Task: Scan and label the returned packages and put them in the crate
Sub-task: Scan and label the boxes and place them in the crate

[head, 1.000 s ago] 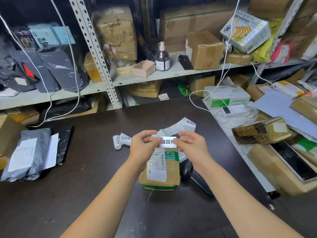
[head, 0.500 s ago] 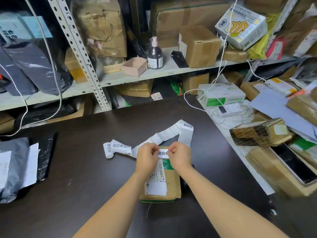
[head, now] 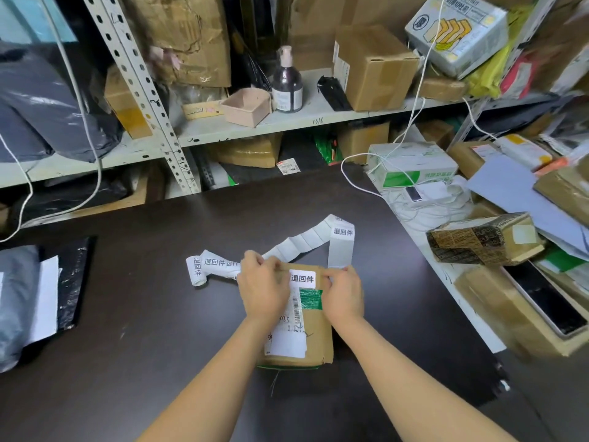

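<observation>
A brown cardboard package (head: 314,333) with a shipping slip and green tape lies on the dark table (head: 153,330) in front of me. A white label (head: 302,278) with black characters lies flat on its far end. My left hand (head: 263,290) holds the label's left edge with curled fingers. At the right edge, my right hand (head: 344,295) pinches the label. A long strip of labels (head: 306,244) loops behind the package, and its rolled end (head: 196,272) lies to the left.
A grey mailer bag (head: 19,301) and black bag (head: 71,282) lie at the table's left edge. A patterned box (head: 478,237), cartons and white cables (head: 411,199) crowd the right side. Metal shelves (head: 318,121) behind hold boxes and a pump bottle (head: 287,84).
Both hands brought the label down from above the package onto its far end, where it now lies flat. My view moved closer and lower.
</observation>
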`<action>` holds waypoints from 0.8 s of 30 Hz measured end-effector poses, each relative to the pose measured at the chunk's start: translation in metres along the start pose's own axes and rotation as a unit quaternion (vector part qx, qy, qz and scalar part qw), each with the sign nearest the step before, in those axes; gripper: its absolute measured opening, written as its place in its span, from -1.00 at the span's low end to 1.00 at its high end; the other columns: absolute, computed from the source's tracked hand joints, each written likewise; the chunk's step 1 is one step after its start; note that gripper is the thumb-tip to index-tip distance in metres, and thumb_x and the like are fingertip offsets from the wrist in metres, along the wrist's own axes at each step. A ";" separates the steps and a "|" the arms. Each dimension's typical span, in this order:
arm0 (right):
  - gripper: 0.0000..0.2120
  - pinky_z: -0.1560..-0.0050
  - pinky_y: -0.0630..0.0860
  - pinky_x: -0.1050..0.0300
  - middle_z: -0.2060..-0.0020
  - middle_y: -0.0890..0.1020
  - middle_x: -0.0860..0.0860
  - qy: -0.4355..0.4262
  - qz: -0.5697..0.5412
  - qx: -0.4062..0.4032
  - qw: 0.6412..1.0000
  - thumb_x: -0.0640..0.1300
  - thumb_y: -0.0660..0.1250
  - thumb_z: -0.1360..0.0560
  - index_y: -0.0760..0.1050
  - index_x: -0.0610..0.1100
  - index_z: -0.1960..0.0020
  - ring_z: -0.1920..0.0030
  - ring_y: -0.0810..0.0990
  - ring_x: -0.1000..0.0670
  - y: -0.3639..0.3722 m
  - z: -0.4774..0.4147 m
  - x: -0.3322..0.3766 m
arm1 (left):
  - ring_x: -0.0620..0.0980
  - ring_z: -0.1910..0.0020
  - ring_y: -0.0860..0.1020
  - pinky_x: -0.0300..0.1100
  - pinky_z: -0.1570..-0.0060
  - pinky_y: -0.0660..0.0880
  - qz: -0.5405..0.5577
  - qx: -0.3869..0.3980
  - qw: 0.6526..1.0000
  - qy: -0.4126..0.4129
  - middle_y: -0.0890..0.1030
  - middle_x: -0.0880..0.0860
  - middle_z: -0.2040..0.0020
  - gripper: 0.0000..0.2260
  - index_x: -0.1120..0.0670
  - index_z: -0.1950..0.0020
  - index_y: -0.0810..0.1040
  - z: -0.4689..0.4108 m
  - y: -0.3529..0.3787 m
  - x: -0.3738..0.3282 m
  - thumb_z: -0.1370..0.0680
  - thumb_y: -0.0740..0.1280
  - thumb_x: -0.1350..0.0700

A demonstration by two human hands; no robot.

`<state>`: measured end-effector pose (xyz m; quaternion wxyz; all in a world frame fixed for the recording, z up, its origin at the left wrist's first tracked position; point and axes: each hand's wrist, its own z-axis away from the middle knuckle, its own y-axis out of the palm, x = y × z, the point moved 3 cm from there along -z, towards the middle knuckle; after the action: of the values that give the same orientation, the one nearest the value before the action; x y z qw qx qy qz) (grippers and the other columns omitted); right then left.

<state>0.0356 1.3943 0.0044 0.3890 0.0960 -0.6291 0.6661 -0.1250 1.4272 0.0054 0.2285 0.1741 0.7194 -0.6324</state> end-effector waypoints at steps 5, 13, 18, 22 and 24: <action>-0.77 0.27 0.52 0.12 0.11 0.67 -0.07 -0.015 -0.045 0.041 0.998 -0.10 0.21 -0.64 0.65 -0.11 -0.03 0.17 0.61 -0.04 -0.007 0.007 -0.010 | 0.05 -0.07 0.52 -0.08 0.01 0.46 0.119 0.029 0.978 -0.169 0.53 -0.01 -0.05 -0.56 0.04 -0.29 0.47 0.014 -0.012 0.033 -0.48 0.43 -0.09; -0.82 0.03 0.58 0.07 0.01 0.69 0.03 -0.064 -0.053 0.157 0.984 -0.09 0.35 -0.55 0.58 -0.05 -0.14 0.01 0.64 -0.02 -0.005 0.028 -0.001 | -0.09 -0.05 0.64 -0.07 -0.11 0.57 0.248 0.118 0.946 -0.171 0.70 -0.09 -0.01 -0.76 -0.01 -0.11 0.68 0.064 -0.037 0.059 -0.46 0.51 0.11; -0.74 0.05 0.58 0.09 0.02 0.68 0.18 -0.142 -0.087 0.186 0.968 -0.07 0.40 -0.53 0.58 0.04 -0.21 0.01 0.62 0.09 0.000 0.056 0.023 | -0.12 -0.02 0.68 -0.20 0.01 0.60 0.357 0.048 0.914 -0.185 0.72 -0.11 -0.04 -0.71 -0.24 -0.05 0.69 0.121 -0.076 0.069 -0.47 0.51 0.14; -0.77 0.10 0.51 0.24 0.29 0.53 0.44 -0.197 -0.124 0.232 0.944 -0.09 0.43 -0.50 0.56 0.21 -0.06 0.12 0.56 0.29 0.017 0.105 0.059 | -0.05 -0.07 0.67 -0.05 -0.10 0.60 0.383 -0.043 0.896 -0.222 0.65 0.00 -0.16 -0.69 -0.31 -0.10 0.66 0.179 -0.122 0.096 -0.42 0.52 0.02; -0.79 0.22 0.41 0.37 0.35 0.52 0.49 -0.217 -0.125 0.258 0.933 -0.08 0.43 -0.49 0.54 0.25 0.04 0.21 0.52 0.42 0.031 0.139 0.077 | -0.09 -0.08 0.64 -0.11 -0.09 0.58 0.375 -0.068 0.894 -0.237 0.60 -0.03 -0.15 -0.67 -0.37 -0.13 0.63 0.216 -0.148 0.115 -0.44 0.51 -0.02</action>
<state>-0.0867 1.3013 0.0541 0.2850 0.4133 -0.4876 0.7143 -0.2773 1.1880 0.0445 0.6236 0.2599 0.5664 -0.4720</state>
